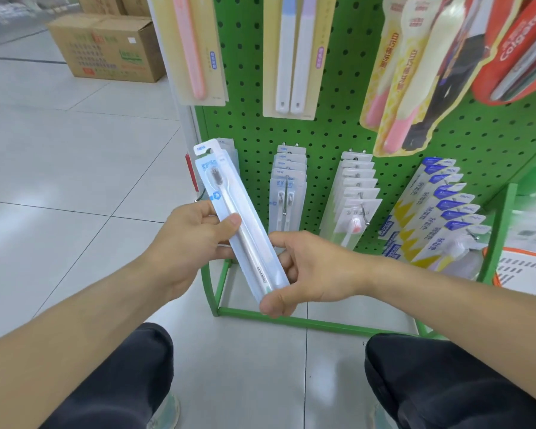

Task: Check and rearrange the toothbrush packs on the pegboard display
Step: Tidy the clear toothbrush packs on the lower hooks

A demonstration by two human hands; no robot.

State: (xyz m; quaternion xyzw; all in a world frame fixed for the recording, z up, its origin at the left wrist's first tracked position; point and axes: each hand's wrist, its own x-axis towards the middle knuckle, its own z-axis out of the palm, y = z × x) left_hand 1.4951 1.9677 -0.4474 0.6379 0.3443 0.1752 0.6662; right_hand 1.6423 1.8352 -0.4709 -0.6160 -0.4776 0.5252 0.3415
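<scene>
A clear toothbrush pack (229,196) with a white brush and a "NEW" tab is held tilted in front of the green pegboard (325,131). My left hand (192,239) grips its middle, thumb across the front. My right hand (307,270) pinches its lower end between thumb and fingers. Behind the pack's top, more of the same packs (229,150) hang on the leftmost lower hook. Further rows hang to the right: white packs (287,178), packs with a pink-bristled brush (353,193) and blue-and-yellow packs (437,212).
Larger packs hang on the upper hooks: a pink brush (192,48), a twin pack (291,57), cartoon packs (415,72), red Colgate packs (514,51). The rack's green base frame (291,318) lies on the tiled floor. A cardboard box (106,44) stands at the back left. My knees are below.
</scene>
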